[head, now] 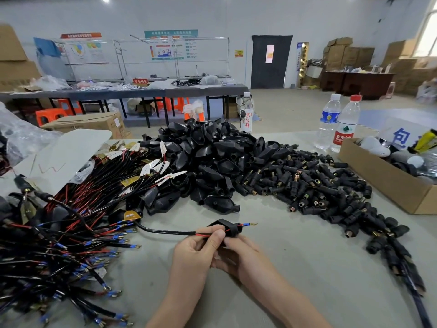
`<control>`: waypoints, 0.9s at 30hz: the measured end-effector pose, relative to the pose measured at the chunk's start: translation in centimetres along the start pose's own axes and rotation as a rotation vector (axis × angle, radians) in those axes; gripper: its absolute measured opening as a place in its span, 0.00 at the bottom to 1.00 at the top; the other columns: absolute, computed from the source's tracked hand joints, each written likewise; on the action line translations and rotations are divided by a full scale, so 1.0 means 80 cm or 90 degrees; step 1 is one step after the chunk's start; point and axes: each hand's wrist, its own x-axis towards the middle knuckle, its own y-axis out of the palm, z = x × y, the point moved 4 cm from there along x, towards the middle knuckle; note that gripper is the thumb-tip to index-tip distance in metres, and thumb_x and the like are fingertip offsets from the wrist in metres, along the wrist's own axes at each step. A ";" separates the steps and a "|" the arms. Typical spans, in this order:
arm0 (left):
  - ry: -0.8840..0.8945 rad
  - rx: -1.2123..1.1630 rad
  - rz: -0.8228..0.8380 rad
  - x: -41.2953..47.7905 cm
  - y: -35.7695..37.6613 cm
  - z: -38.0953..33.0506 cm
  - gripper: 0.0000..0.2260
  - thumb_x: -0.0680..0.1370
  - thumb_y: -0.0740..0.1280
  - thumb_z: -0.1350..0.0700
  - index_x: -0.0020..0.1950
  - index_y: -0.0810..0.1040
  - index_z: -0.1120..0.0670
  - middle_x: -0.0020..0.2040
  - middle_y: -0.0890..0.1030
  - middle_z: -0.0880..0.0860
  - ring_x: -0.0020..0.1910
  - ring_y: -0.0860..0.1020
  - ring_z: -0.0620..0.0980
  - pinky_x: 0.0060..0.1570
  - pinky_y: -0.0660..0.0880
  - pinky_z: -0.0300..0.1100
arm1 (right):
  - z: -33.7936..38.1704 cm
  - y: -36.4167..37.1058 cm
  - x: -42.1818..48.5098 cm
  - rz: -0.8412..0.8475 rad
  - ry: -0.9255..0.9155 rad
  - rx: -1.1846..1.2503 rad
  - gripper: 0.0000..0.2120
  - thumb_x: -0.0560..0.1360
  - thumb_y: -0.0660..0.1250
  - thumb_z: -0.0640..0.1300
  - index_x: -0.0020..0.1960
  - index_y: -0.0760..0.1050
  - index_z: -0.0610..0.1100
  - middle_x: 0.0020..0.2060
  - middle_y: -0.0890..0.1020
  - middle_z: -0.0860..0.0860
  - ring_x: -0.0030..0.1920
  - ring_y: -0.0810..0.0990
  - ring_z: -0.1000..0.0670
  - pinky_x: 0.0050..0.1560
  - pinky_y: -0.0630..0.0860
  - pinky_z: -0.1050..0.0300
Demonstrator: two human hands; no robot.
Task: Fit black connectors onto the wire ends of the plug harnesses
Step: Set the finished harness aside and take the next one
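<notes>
Where the two hands meet over the worktop (295, 268), one black connector (233, 229) sits just above them. The right hand (238, 254) grips it; the left hand (196, 249) pinches the red wire of one plug harness (165, 232) threaded through it. Three water bottles (329, 119) stand behind (one red label begins 农夫山).

We hold one harness (165, 231) at the near middle of the table. Its black cable runs left to a brass-plated end, and its red wire (246, 224), tipped blue and brass, pokes out rightward through a black connector (233, 228). Behind lies a heap of black shells (208, 162), to the right a spread of small brass-mouthed plugs (319, 190), and to the left a tangle of harnesses (71, 233).
</notes>
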 end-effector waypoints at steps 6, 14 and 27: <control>0.025 0.103 0.009 0.002 -0.005 0.005 0.04 0.77 0.71 0.59 0.47 0.85 0.52 0.35 0.85 0.47 0.30 0.76 0.38 0.33 0.71 0.28 | 0.011 -0.026 -0.005 -0.162 -0.026 -0.009 0.17 0.83 0.56 0.52 0.58 0.82 0.48 0.54 0.85 0.49 0.54 0.85 0.43 0.51 0.81 0.54; 0.165 0.417 -0.027 0.000 -0.010 0.006 0.09 0.76 0.73 0.51 0.49 0.77 0.37 0.59 0.70 0.37 0.64 0.65 0.33 0.55 0.60 0.20 | 0.024 -0.028 -0.011 -0.202 -0.075 -0.011 0.11 0.82 0.63 0.46 0.47 0.84 0.47 0.50 0.86 0.47 0.48 0.86 0.41 0.42 0.83 0.55; 0.126 0.421 -0.012 0.002 -0.014 0.010 0.10 0.72 0.75 0.48 0.40 0.75 0.47 0.41 0.79 0.44 0.47 0.75 0.43 0.46 0.68 0.31 | 0.028 -0.042 -0.010 -0.210 -0.069 -0.001 0.07 0.78 0.69 0.48 0.50 0.84 0.47 0.50 0.86 0.46 0.50 0.85 0.49 0.45 0.82 0.56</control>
